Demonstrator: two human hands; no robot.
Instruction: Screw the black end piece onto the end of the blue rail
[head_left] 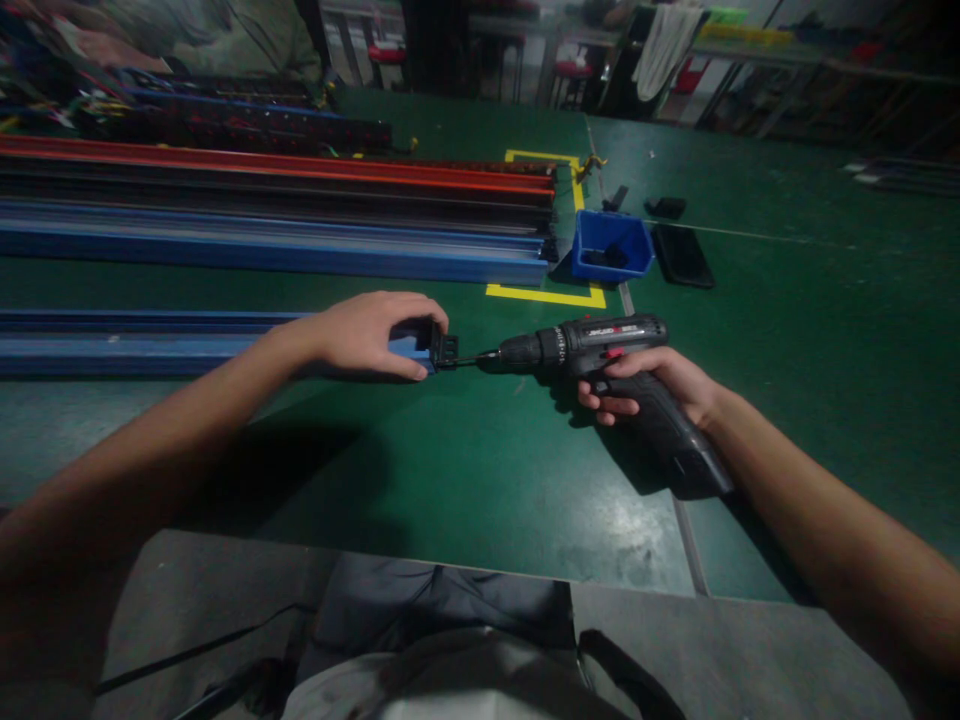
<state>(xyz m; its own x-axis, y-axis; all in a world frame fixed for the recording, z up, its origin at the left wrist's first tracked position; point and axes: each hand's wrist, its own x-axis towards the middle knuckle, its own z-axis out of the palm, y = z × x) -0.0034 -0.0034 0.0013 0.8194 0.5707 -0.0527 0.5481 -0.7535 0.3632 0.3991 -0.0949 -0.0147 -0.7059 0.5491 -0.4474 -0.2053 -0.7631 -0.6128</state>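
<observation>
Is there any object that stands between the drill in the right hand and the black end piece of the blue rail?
Nothing visible does. The bit of the drill reaches up to the black end piece. The left hand holds the blue rail beyond it, and the blue bin stands off that line.

No wording can be read for certain. The drill (577, 345) at right carries pale lettering (604, 331) along the side of its body, too blurred to spell out; small pale marks around its collar (553, 346) are equally illegible.
</observation>
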